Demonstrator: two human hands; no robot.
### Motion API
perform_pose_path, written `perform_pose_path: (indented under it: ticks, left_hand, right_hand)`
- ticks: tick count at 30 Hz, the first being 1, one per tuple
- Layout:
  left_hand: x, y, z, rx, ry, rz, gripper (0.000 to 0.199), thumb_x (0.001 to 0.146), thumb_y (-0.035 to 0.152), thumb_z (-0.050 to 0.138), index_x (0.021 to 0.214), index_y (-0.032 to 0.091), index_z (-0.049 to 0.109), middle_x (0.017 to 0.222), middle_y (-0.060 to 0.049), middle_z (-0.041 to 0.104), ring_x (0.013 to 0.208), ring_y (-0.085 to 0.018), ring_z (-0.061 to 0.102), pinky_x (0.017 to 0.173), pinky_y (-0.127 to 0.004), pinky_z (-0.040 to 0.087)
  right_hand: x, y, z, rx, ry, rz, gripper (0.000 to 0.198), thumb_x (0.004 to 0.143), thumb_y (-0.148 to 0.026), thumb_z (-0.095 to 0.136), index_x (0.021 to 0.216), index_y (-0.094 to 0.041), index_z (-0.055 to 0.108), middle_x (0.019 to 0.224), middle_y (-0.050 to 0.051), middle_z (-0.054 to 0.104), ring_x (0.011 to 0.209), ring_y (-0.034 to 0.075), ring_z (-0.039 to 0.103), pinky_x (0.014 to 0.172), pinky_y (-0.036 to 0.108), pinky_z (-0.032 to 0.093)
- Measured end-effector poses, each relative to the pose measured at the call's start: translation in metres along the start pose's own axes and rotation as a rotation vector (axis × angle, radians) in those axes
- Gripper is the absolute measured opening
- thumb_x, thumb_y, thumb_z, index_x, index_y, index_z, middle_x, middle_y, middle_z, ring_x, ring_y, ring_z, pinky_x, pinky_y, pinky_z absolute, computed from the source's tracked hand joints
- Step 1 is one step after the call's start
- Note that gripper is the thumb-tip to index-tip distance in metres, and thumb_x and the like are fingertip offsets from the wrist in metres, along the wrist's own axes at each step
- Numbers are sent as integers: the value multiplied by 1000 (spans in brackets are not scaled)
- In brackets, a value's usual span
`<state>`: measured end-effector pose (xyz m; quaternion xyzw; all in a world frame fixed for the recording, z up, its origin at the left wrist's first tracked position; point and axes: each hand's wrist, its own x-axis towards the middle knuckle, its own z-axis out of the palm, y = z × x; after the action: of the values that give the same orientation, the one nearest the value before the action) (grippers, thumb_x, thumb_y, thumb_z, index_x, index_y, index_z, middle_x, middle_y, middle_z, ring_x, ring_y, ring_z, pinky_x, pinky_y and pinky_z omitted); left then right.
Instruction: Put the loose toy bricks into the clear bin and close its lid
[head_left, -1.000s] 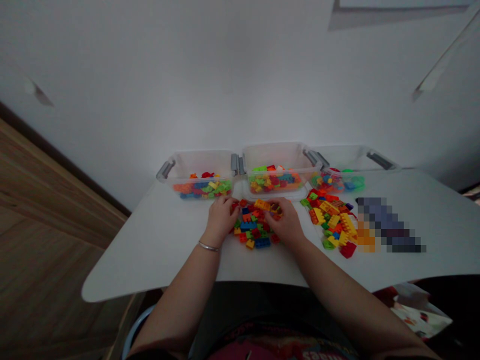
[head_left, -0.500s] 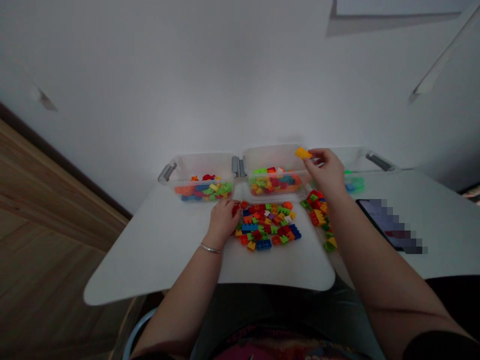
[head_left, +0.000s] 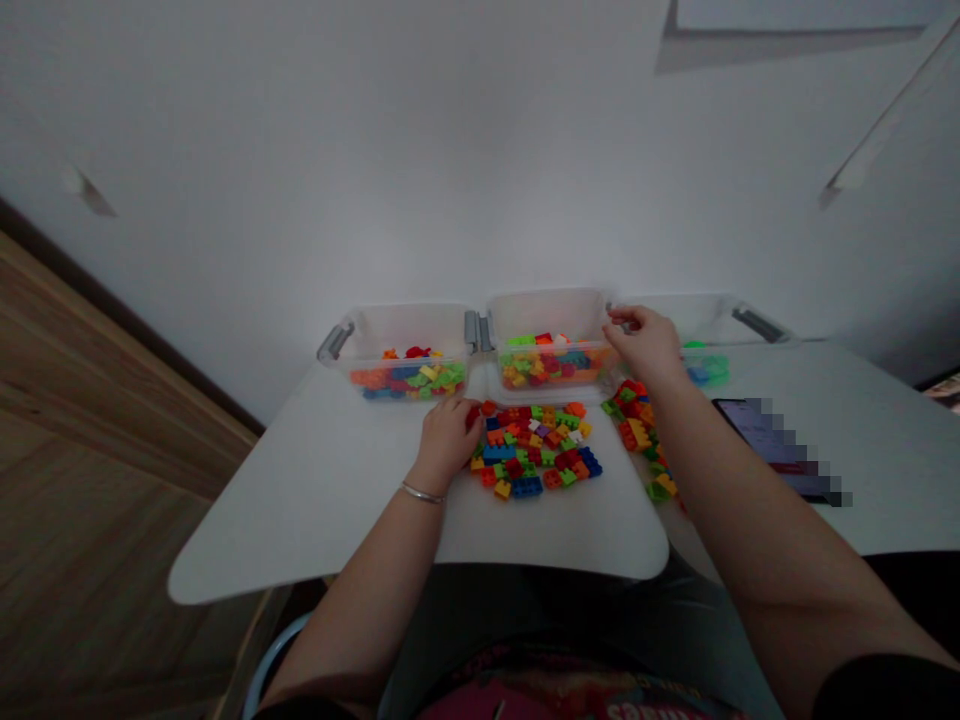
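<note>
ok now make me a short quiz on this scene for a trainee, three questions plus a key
1. Multiple choice: at which edge of the central brick pile is the left hand? A) left B) right C) the edge nearest the person

2. True or false: the phone lies to the right of both the central brick pile and the second brick pile.

3. Open: where is the right hand, and does a brick show in it?

Key: 1. A. 2. True. 3. At the right end of the middle box; no brick shows in it, and whether it touches the box cannot be told.
</note>
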<state>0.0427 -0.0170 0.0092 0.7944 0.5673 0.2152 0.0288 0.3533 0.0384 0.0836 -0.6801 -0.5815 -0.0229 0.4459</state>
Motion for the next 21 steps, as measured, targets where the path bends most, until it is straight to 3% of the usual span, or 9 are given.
perform_pose_path:
  ticks: [8,15,18,21]
  left_hand:
    - [0,1,-2,-3,-9,-5,28,89,28,52,111,18,66,111,-9,67,107,-25,60,96,-39,47]
    - [-1,3,-4,-3,-13,-12,27,89,28,52,110,18,66,111,-10,67,107,-25,60,96,-38,47]
    - [0,4,-4,-2,-17,-19,27,89,28,51,110,19,66,110,-9,68,108,-24,60,97,-37,46]
    - [0,4,-3,-3,-20,-20,27,89,29,51,110,20,66,110,-9,68,108,-24,60,97,-37,46]
  right_hand:
    - [-9,-1,-2,46,29,-106,34,76,-36,56,98,-15,71,94,12,71,85,25,62,85,44,48]
    - [-62,-19,-17,219,272,-239,23,79,-28,55,98,-20,65,94,7,66,86,21,60,83,39,49]
    - [-87,-12,-10,260,202,-220,19,81,-27,53,95,-20,64,92,7,66,81,20,61,78,37,50]
    - [-107,3,3,176,55,-250,19,82,-27,51,91,-20,67,92,8,69,87,23,62,82,41,50]
